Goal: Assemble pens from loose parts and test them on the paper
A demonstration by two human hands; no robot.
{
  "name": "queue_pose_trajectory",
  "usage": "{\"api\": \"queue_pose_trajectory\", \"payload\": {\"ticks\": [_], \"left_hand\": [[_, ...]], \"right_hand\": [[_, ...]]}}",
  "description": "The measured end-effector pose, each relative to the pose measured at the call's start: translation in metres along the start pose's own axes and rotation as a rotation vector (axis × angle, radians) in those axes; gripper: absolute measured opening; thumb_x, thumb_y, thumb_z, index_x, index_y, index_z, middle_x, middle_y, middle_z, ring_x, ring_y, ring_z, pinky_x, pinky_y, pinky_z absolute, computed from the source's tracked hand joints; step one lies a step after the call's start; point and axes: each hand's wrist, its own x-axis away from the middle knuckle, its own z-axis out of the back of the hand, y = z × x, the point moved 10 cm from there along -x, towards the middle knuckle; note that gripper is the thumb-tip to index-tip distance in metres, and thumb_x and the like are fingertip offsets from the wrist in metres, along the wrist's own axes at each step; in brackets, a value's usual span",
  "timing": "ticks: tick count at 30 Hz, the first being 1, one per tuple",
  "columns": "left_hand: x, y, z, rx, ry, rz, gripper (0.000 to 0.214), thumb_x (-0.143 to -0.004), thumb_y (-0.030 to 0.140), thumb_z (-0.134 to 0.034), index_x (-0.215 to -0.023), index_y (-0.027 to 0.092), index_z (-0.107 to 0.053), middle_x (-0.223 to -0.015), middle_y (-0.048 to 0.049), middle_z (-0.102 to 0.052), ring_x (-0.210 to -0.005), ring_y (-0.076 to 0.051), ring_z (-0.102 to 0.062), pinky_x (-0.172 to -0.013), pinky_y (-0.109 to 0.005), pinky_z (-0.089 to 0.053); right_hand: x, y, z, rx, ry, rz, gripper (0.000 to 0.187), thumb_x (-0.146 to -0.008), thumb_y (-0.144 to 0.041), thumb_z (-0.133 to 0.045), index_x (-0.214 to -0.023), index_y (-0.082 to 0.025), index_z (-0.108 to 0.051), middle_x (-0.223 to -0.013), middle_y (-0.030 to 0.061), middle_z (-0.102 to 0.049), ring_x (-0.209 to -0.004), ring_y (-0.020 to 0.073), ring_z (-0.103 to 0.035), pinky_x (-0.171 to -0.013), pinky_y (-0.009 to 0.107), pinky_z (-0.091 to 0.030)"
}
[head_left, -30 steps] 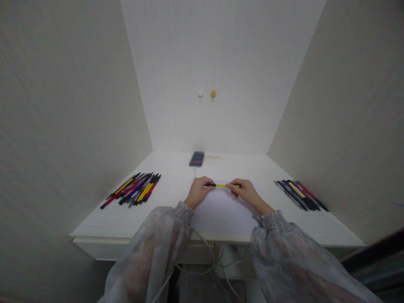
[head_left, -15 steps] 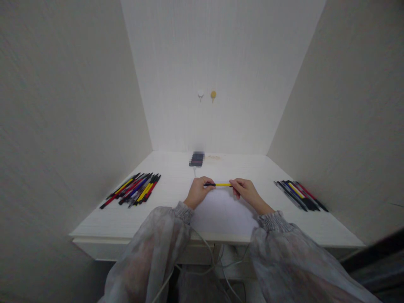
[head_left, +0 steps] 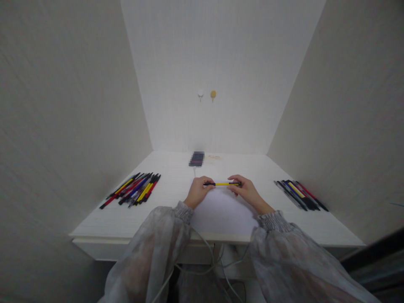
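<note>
A yellow and black pen [head_left: 221, 184] lies level across the middle, above a white sheet of paper [head_left: 222, 212]. My left hand [head_left: 198, 192] is closed on the pen's black left end, thumb and fingers pinching it. Around the black right end, my right hand [head_left: 248, 192] has its thumb and fingers apart, and that end shows between them. Whether a finger of the right hand still touches the pen, I cannot tell.
Several mixed pens lie in a pile [head_left: 134, 189] on the left of the white desk [head_left: 172, 168]. A second group of pens [head_left: 301, 195] lies at the right. A blurred dark phone-like object [head_left: 197, 159] sits near the back wall. Cables [head_left: 205, 269] hang below the desk's front edge.
My right hand has loosened from its pinch; its fingers have spread, uncovering the pen's black right end. The left hand and the pen have stayed in place.
</note>
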Motion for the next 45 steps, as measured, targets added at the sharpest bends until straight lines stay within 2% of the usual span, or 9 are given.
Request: {"api": "queue_pose_trajectory", "payload": {"ticks": [6, 15, 20, 25, 28, 31, 36, 40, 45], "left_hand": [[0.001, -0.002, -0.009, -0.044, -0.072, -0.007, 0.011, -0.064, 0.022, -0.063, -0.073, 0.016, -0.063, -0.071, -0.0006, -0.065, -0.068, -0.013, -0.056, -0.069, -0.027, -0.042], [0.004, 0.007, -0.009, -0.189, -0.049, -0.037, 0.013, -0.062, 0.028, -0.066, -0.068, 0.016, -0.062, -0.067, 0.0007, -0.063, -0.066, -0.013, -0.053, -0.075, -0.031, -0.034], [0.005, 0.01, -0.007, -0.194, -0.013, -0.073, 0.017, -0.061, 0.029, -0.068, -0.065, 0.015, -0.059, -0.064, 0.0012, -0.061, -0.062, -0.011, -0.052, -0.075, -0.031, -0.034], [0.006, 0.004, -0.016, -0.066, -0.082, -0.029, 0.022, -0.061, 0.034, -0.067, -0.068, 0.015, -0.059, -0.065, 0.0002, -0.061, -0.063, -0.012, -0.054, -0.07, -0.028, -0.039], [0.007, 0.0, -0.025, 0.071, -0.153, 0.011, 0.025, -0.067, 0.038, -0.061, -0.076, 0.015, -0.062, -0.073, -0.0019, -0.064, -0.068, -0.013, -0.056, -0.067, -0.025, -0.042], [0.005, -0.005, -0.02, 0.119, -0.102, 0.045, 0.027, -0.073, 0.037, -0.053, -0.084, 0.014, -0.062, -0.081, -0.0044, -0.065, -0.075, -0.014, -0.057, -0.072, -0.026, -0.043], [0.003, -0.011, -0.01, 0.093, -0.015, 0.085, 0.026, -0.076, 0.035, -0.049, -0.083, 0.014, -0.063, -0.08, -0.0045, -0.065, -0.074, -0.014, -0.057, -0.07, -0.025, -0.043], [0.004, -0.013, -0.012, 0.071, -0.029, 0.091, 0.025, -0.076, 0.034, -0.049, -0.081, 0.014, -0.063, -0.078, -0.0041, -0.064, -0.071, -0.013, -0.056, -0.067, -0.024, -0.043], [0.004, -0.017, -0.015, 0.05, -0.054, 0.106, 0.025, -0.076, 0.034, -0.049, -0.079, 0.014, -0.063, -0.075, -0.004, -0.064, -0.069, -0.013, -0.056, -0.065, -0.024, -0.042]], "right_hand": [[-0.001, 0.008, -0.005, -0.251, -0.013, -0.115, 0.029, -0.06, -0.04, -0.064, -0.074, -0.016, -0.055, -0.055, -0.0003, -0.06, -0.044, 0.0121, -0.056, -0.048, 0.026, -0.047], [-0.007, 0.021, -0.011, -0.427, 0.055, -0.17, 0.028, -0.064, -0.041, -0.064, -0.069, -0.015, -0.053, -0.045, -0.0015, -0.059, -0.035, 0.0126, -0.053, -0.039, 0.023, -0.042], [-0.011, 0.025, -0.011, -0.476, 0.126, -0.171, 0.029, -0.063, -0.041, -0.065, -0.056, -0.016, -0.052, -0.043, -0.0008, -0.057, -0.032, 0.0118, -0.05, -0.036, 0.024, -0.04], [-0.016, 0.017, -0.005, -0.49, 0.291, -0.088, 0.025, -0.064, -0.039, -0.064, -0.059, -0.016, -0.055, -0.053, -0.001, -0.058, -0.047, 0.0105, -0.054, -0.049, 0.023, -0.043], [-0.025, 0.004, -0.008, -0.754, 0.267, -0.011, 0.019, -0.067, -0.036, -0.062, -0.07, -0.018, -0.057, -0.066, -0.0009, -0.06, -0.061, 0.0103, -0.056, -0.06, 0.024, -0.046], [-0.034, -0.004, -0.007, -1.061, 0.2, -0.006, 0.018, -0.071, -0.035, -0.058, -0.078, -0.02, -0.054, -0.058, -0.0038, -0.054, -0.048, 0.0072, -0.049, -0.051, 0.022, -0.043], [-0.041, 0.005, -0.002, -1.302, 0.097, -0.122, 0.031, -0.076, -0.042, -0.04, -0.059, -0.017, -0.048, -0.042, -0.0055, -0.037, -0.03, 0.005, -0.029, -0.029, 0.017, -0.022], [-0.038, 0.017, 0.008, -1.393, 0.171, -0.131, 0.02, -0.07, -0.028, -0.037, -0.057, -0.017, -0.047, -0.038, -0.0069, -0.031, -0.028, 0.0048, -0.022, -0.028, 0.017, -0.018], [-0.035, 0.021, 0.011, -1.387, 0.237, -0.136, 0.016, -0.065, -0.025, -0.036, -0.059, -0.017, -0.049, -0.04, -0.0065, -0.032, -0.027, 0.0046, -0.021, -0.027, 0.017, -0.017]]}}
